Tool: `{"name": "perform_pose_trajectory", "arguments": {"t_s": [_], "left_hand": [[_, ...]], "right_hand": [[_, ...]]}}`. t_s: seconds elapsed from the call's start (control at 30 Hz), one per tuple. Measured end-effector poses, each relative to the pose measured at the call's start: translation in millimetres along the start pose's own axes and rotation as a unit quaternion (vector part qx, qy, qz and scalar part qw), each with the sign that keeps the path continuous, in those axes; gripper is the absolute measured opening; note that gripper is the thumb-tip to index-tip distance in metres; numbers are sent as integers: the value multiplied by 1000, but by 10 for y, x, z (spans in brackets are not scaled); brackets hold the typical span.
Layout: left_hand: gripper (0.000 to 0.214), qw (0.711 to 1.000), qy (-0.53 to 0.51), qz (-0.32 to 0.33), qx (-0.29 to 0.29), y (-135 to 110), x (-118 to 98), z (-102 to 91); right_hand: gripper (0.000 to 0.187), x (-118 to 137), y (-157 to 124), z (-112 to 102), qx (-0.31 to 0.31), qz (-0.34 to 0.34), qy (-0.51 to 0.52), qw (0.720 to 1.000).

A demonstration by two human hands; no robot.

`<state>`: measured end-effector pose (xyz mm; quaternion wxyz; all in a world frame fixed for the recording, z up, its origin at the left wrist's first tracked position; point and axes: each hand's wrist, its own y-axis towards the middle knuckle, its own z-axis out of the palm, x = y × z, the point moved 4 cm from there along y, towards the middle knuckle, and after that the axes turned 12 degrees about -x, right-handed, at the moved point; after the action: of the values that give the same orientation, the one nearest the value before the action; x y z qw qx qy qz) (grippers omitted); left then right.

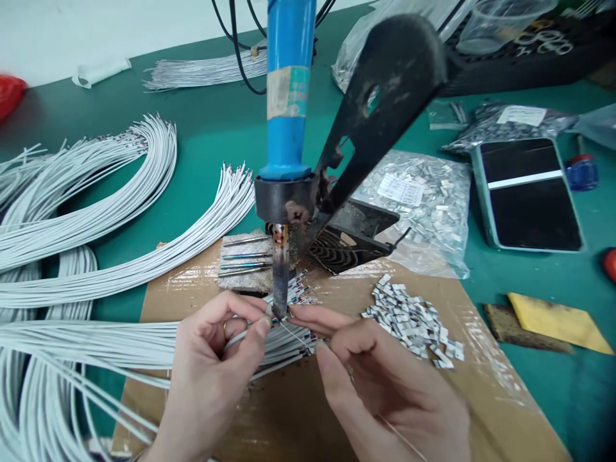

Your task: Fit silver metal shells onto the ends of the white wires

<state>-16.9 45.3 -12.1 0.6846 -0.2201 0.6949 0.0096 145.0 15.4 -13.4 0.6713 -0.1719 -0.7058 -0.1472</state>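
Observation:
A blue-handled soldering iron [289,141] hangs tip-down in a black metal stand [380,90]. Its darkened tip [280,282] is between my two hands. My left hand [216,369] pinches a white wire [237,337] close to the tip; the wire's very end is hard to make out. On the other side, my right hand [385,378] is closed around a thin solder wire [403,437], with the index finger stretched toward the tip. Under both hands lies a bundle of white wires [120,340], their ends behind the tip. Small metal pieces [409,321] are piled to the right.
Cardboard [269,430] covers the green table [212,141]. More wire bundles [120,276] fill the left. Behind are a pad with metal rods [245,263], a black fan [346,240] and a bag of metal pieces [423,199]. A phone [529,199] and yellow sponge [558,321] lie right.

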Motion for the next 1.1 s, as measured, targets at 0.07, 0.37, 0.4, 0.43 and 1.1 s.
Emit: {"name": "perform_pose_trajectory", "arguments": {"t_s": [0.07, 0.37, 0.4, 0.43, 1.1], "left_hand": [[16, 1000, -1, -1, 5, 2, -2, 14], [16, 1000, 13, 5, 3, -4, -25, 26], [16, 1000, 12, 4, 1, -4, -23, 22], [16, 1000, 12, 2, 1, -4, -23, 18], [16, 1000, 2, 13, 1, 5, -46, 5]], "right_hand": [[23, -2, -4, -4, -5, 2, -3, 1000], [23, 4, 5, -1, -12, -13, -7, 1000], [23, 2, 7, -1, -12, -12, -6, 1000], [23, -3, 10, -4, -11, -11, -3, 1000], [23, -17, -10, 30, -16, 4, 18, 1000]]}}
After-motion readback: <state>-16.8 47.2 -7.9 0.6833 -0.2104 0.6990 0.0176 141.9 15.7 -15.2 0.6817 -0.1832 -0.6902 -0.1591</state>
